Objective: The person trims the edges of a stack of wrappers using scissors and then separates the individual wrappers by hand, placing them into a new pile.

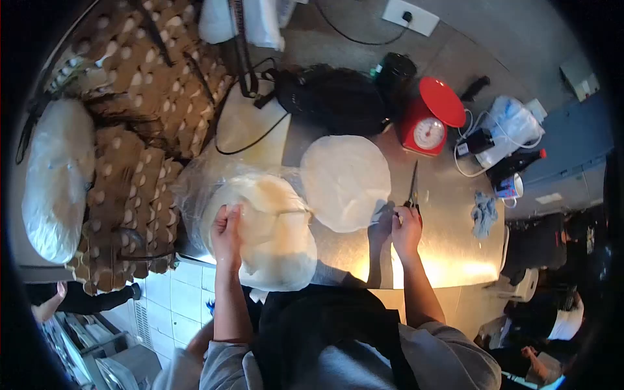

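Head view: my left grip (227, 227), fingers pressed together, sits over crinkled clear plastic bag (194, 185) holding smooth, cream-white rounded mass (276, 234); whether film is pinched, I cannot tell. My right grip (406, 220) closes round dark-handled metal scissors (414, 183), tips pointing away. Flat, round white sheet (344, 182) lies beside bag on shiny metal desk (448, 240). Brown, dimpled cardboard egg trays (117, 188) hold pale eggs (175, 21) at left; red kitchen scale (415, 134) stands at far side.
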The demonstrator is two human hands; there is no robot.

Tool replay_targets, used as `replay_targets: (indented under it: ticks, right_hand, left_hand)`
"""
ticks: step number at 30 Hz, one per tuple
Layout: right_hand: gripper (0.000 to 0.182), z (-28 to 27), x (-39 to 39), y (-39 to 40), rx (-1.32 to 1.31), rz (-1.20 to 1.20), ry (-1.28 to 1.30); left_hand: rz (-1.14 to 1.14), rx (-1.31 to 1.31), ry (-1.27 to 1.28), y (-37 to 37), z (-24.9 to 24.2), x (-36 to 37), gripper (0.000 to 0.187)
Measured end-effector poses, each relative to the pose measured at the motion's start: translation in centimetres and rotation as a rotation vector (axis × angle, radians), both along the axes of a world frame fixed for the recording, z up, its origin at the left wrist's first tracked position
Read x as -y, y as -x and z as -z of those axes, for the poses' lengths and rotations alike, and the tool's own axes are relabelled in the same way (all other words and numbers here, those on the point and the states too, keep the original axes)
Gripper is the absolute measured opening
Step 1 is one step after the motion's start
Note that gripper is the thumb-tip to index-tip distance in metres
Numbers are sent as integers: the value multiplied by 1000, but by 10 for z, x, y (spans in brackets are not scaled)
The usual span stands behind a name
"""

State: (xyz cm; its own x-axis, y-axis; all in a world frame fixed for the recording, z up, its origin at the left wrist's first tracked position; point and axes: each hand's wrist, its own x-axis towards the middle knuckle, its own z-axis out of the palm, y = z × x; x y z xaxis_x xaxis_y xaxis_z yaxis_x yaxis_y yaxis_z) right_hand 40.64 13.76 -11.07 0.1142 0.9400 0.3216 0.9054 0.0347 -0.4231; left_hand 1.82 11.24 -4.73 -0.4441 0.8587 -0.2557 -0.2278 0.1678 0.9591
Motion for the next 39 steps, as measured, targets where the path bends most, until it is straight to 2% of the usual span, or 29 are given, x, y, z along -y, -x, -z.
replay_targets:
  ticks: [3, 6, 7, 10, 11, 12, 13, 14, 16, 17, 18, 20, 21, 22, 24, 27, 30, 31, 34, 35, 37, 39]
  right_hand:
    - [24, -19, 13, -7, 126, 21, 140]
    - [25, 5, 17, -51, 279, 17, 5]
    - [24, 3, 17, -59, 246, 45, 18]
    - [25, 0, 16, -66, 366, 138, 6]
    - [23, -6, 11, -60, 417, 99, -74]
    - [25, -11, 4, -50, 286, 27, -45]
    - [33, -8, -3, -36, -9, -94, -59]
    - [52, -35, -10, -10, -273, -258, 88]
    - [82, -91, -13, 39, -521, -632, 190]
    - [67, -110, -13, 59, -641, -823, 169]
    - [60, -123, -15, 64, -635, -976, 188]
    - [45, -140, -26, 66, -606, -1282, 218]
    - [28, -134, -25, 59, -843, -1202, 371]
    - [25, -130, -25, 47, -934, -1078, 463]
    - [20, -126, -26, 23, -1103, -817, 646]
    - [12, -150, -42, 12, -916, -448, 515]
    - [10, -150, -56, 3, -835, -424, 161]
    - [9, -154, -57, 3, -754, -410, 35]
    - [12, -149, -61, -4, -524, -494, -211]
    - [15, -141, -60, -5, -447, -500, -202]
    - [21, -110, -51, -3, -295, -509, -179]
    - [25, -56, -38, 6, -327, -478, -124]
  left_hand:
    - [50, -23, 16, -9, -10, -3, 16]
    - [76, -43, 20, -8, -10, -5, 17]
    - [85, -38, 33, -8, -12, -5, 17]
    - [128, -71, 72, -14, -33, -4, 16]
    - [144, -91, 83, -18, -42, -4, 16]
    - [276, -130, 37, -22, -46, -3, 16]
    - [407, -170, -8, -27, -49, -2, 16]
    - [536, -212, -54, -32, -55, -1, 16]
    - [970, -359, -43, -55, -96, -1, 17]
    - [1122, -438, -165, -68, -111, -3, 17]
    - [1277, -518, -291, -76, -122, -7, 18]
    - [1324, -441, -271, -81, -137, -18, 17]
    - [1342, -403, -265, -83, -141, -24, 17]
    - [1246, -299, -252, -82, -138, -31, 31]
    - [1228, -271, -163, -77, -138, -58, 48]
    - [1096, -262, -154, -81, -113, -94, 58]
    - [894, -416, -291, -102, -120, -110, 58]
    - [792, -573, -418, -106, -120, -111, 50]
    - [622, -729, -661, -114, -98, -109, 39]
    - [566, -757, -614, -118, -92, -103, 29]
    - [597, -897, -651, -111, -52, -97, 31]
    - [644, -988, -636, -100, 4, -93, 32]
